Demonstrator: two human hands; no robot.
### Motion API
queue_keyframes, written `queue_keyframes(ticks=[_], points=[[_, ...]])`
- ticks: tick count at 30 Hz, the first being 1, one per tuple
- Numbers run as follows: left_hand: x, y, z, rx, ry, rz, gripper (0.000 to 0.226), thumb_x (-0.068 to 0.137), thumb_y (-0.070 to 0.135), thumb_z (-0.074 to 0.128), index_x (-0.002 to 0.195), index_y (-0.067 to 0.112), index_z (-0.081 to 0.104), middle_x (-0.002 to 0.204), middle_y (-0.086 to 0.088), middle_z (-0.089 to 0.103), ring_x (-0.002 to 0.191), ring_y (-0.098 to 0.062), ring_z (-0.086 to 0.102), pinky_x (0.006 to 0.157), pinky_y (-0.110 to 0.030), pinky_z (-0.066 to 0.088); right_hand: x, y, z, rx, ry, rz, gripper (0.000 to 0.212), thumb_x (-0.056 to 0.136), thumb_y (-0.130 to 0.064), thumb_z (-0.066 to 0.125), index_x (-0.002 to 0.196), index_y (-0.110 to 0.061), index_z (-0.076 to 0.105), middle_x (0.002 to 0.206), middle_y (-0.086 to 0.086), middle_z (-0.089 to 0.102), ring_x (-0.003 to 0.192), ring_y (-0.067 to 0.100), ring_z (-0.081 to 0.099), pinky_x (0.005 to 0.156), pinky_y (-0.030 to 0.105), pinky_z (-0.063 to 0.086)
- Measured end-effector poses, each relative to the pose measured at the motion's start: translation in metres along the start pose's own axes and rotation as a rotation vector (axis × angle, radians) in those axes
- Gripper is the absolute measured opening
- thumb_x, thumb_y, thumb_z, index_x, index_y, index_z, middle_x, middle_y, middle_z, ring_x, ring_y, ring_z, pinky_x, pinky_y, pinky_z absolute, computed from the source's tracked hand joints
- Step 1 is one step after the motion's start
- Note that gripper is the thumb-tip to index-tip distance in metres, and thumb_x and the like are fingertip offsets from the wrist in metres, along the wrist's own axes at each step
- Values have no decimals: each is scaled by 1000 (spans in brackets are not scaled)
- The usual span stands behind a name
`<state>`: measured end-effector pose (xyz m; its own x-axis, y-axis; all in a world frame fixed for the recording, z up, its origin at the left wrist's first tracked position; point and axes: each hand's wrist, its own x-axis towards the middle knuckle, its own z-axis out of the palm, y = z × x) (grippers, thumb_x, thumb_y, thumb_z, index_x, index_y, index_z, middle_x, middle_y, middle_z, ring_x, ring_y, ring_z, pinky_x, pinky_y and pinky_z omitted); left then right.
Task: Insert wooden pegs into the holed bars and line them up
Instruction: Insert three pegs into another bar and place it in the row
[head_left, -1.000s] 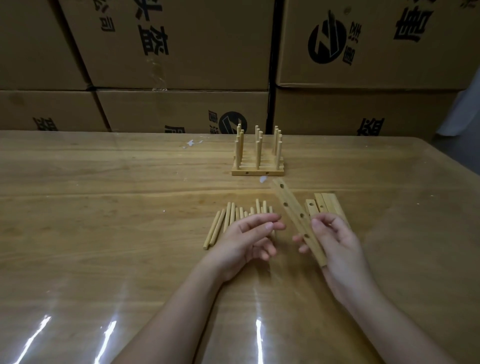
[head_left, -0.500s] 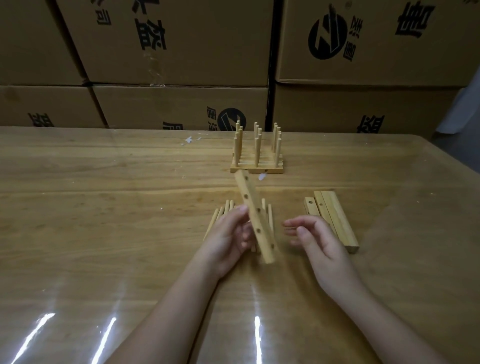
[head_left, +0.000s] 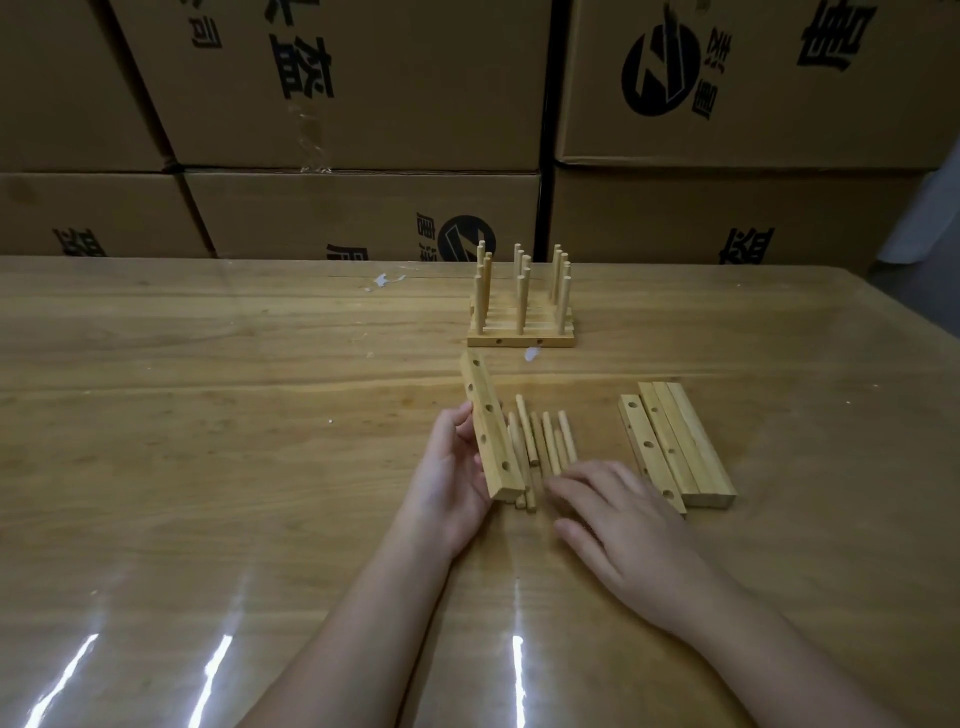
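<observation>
Holed bar (head_left: 491, 441) gripped in the left hand (head_left: 447, 483) — right hand (head_left: 618, 525) flat, fingers straight, fingertips at the loose pegs (head_left: 545, 441).

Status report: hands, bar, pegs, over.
Left hand grips the holed bar, holes empty. Right hand flat over the loose pegs, none picked up. Nothing blocking.

Cardboard boxes (head_left: 363, 78) carry upside-down black Chinese characters (head_left: 306, 62) and round logos (head_left: 660, 70).
</observation>
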<state>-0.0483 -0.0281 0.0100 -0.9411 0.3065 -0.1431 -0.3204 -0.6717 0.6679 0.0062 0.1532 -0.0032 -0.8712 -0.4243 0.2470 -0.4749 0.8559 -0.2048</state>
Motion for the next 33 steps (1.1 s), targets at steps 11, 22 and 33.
queue_keyframes(ticks=[11, 22, 33], points=[[-4, 0, 3, -34, -21, -20, 27, 84, 31, 54, 79, 12, 73, 72, -3, 69, 63, -16, 68, 56, -29, 55, -5, 3, -7, -140, 9, 186, 50, 90, -49, 42, 136, -29, 44, 139, -10, 43, 128, 9, 37, 110, 34, 15], [-10, 0, 8, 101, -47, 6, 28, 83, 32, 53, 93, 9, 66, 72, 0, 68, 62, -11, 66, 56, -24, 54, -4, 8, -7, -164, 125, 318, 26, 84, -20, 63, 108, -26, 66, 103, -9, 62, 104, 17, 56, 102, 48, 29], [-13, 0, 11, 157, -73, 16, 28, 82, 31, 52, 93, 9, 64, 69, 1, 67, 57, -8, 64, 52, -19, 50, -4, 12, -7, -212, 64, 316, 33, 92, -33, 46, 124, -31, 57, 125, -12, 53, 125, 13, 40, 108, 44, 22]])
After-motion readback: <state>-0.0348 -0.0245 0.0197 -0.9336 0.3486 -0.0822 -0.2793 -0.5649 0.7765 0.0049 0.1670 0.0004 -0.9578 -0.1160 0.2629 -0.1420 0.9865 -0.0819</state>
